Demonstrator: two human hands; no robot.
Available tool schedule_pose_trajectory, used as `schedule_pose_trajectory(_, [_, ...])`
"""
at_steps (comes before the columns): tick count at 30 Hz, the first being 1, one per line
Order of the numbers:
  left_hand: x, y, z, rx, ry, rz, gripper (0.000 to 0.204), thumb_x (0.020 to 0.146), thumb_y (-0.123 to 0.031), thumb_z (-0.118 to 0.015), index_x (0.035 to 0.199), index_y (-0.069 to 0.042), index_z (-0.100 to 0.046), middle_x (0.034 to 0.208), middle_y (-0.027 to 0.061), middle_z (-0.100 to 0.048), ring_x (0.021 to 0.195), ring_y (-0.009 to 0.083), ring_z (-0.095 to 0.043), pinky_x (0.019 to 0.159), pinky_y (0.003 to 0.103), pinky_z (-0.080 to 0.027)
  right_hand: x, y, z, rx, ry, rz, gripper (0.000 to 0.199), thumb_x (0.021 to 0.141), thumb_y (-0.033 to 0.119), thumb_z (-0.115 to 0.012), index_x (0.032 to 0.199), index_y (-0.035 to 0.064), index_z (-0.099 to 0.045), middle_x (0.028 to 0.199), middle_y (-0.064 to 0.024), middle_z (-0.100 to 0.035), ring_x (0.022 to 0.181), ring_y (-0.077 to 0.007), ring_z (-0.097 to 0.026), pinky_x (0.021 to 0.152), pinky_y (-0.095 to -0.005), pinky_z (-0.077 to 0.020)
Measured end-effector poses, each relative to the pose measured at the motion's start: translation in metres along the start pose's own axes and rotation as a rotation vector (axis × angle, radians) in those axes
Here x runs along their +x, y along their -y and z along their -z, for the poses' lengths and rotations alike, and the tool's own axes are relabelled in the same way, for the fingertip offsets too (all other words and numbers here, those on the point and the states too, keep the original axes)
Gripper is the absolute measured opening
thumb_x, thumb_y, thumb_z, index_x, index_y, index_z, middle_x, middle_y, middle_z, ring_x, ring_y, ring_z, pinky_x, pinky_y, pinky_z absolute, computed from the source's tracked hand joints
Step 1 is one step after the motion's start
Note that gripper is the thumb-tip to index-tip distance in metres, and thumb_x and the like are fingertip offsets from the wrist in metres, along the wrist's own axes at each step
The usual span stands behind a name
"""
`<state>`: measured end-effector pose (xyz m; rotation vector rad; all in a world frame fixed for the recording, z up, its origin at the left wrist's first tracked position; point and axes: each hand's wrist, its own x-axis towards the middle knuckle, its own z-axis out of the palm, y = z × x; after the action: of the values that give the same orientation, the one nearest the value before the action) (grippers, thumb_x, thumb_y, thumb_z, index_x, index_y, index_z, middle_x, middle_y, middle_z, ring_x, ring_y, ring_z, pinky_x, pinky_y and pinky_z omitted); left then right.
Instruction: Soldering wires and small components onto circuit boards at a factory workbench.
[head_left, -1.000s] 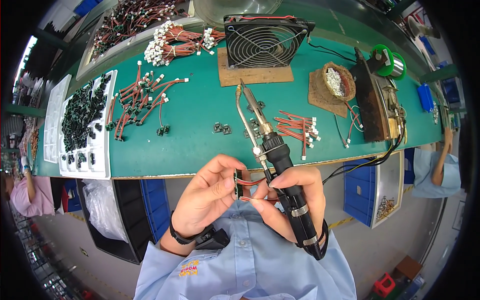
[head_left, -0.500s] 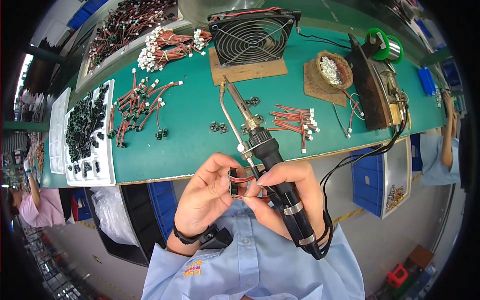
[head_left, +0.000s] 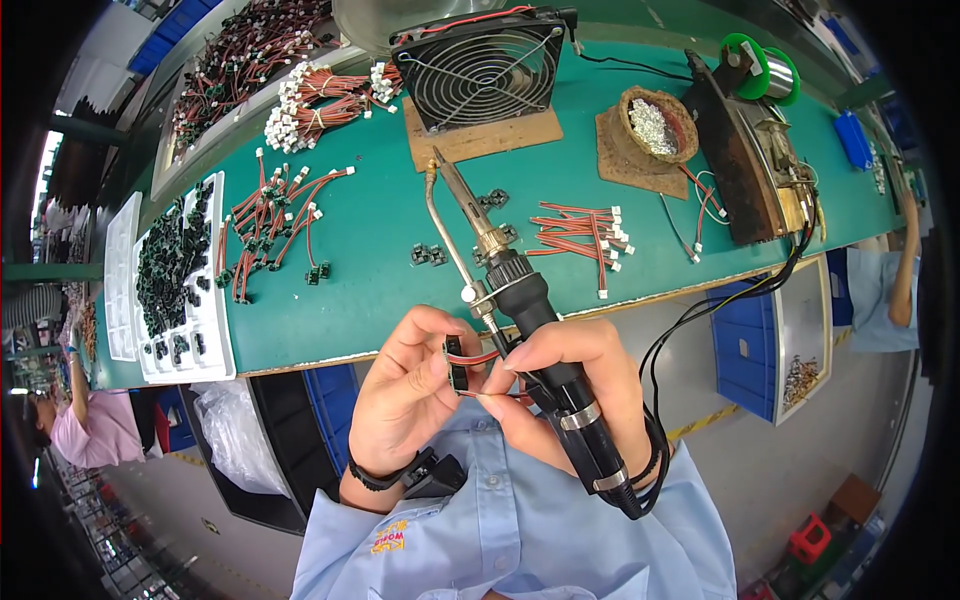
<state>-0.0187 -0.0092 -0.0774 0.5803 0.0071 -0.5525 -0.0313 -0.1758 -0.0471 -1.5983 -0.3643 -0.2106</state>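
Note:
My left hand (head_left: 405,392) pinches a small dark circuit board (head_left: 457,366) between thumb and fingers, in front of my chest. Red and black wires run from that board to the fingertips of my right hand (head_left: 575,385). The same right hand wraps round a black soldering iron (head_left: 528,300) with a thin metal feed tube clamped along its side. Its tip points away from me over the green bench. Just beyond the iron lie a few small loose boards (head_left: 428,255) and a row of red-and-black wire leads (head_left: 585,235) with white connectors.
White trays (head_left: 215,350) full of dark boards stand at the left, beside wired boards (head_left: 270,225). A fan (head_left: 485,75) on a wooden base is at the back. Right are a round tin (head_left: 655,125), a solder spool (head_left: 768,70) and a metal-fitted box (head_left: 740,170). Other people work at both sides.
The view has shifted slightly, so the bench things sit a little further left. Both hands keep the same hold on the board, wires and soldering iron.

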Motion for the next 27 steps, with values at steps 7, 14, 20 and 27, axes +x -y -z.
schedule_pose_trajectory(7, [0.0013, 0.0019, -0.0015, 0.018, -0.033, -0.014, 0.024, 0.088, -0.013, -0.055, 0.109, -0.005, -0.046, 0.099, 0.0090, -0.053, 0.087, 0.0157, -0.053, 0.073, 0.028, -0.042, 0.0015, -0.0020, 0.0004, 0.036, 0.018, -0.020, 0.042, 0.070, -0.008, -0.068, 0.103, 0.0042, -0.043, 0.080, -0.0071, -0.058, 0.071, -0.0120, -0.062, 0.055, -0.0217, -0.0465])
schedule_pose_trajectory(14, [0.0014, 0.0027, -0.0013, 0.013, -0.010, -0.032, 0.024, 0.088, -0.014, -0.056, 0.109, -0.007, -0.046, 0.096, 0.0082, -0.052, 0.085, 0.0144, -0.052, 0.071, 0.026, -0.041, 0.0010, -0.0027, -0.0001, 0.072, 0.042, -0.042, 0.042, 0.071, -0.008, -0.067, 0.103, 0.0038, -0.043, 0.079, -0.0076, -0.058, 0.069, -0.0115, -0.061, 0.055, -0.0216, -0.0463])
schedule_pose_trajectory(20, [0.0017, 0.0022, 0.0026, 0.036, 0.018, -0.030, 0.024, 0.088, -0.015, -0.057, 0.108, -0.007, -0.047, 0.094, 0.0079, -0.053, 0.083, 0.0139, -0.051, 0.068, 0.025, -0.041, 0.0011, -0.0033, 0.0007, 0.088, 0.053, -0.061, 0.043, 0.071, -0.007, -0.068, 0.104, 0.0036, -0.042, 0.079, -0.0080, -0.058, 0.069, -0.0113, -0.061, 0.056, -0.0218, -0.0463])
schedule_pose_trajectory(27, [-0.0003, 0.0019, 0.0031, 0.046, -0.021, -0.024, 0.024, 0.088, -0.015, -0.057, 0.108, -0.006, -0.048, 0.095, 0.0082, -0.054, 0.081, 0.0140, -0.052, 0.067, 0.025, -0.042, 0.0029, -0.0033, 0.0024, 0.083, 0.069, -0.048, 0.042, 0.071, -0.006, -0.068, 0.104, 0.0032, -0.043, 0.079, -0.0073, -0.060, 0.070, -0.0108, -0.061, 0.058, -0.0225, -0.0471])
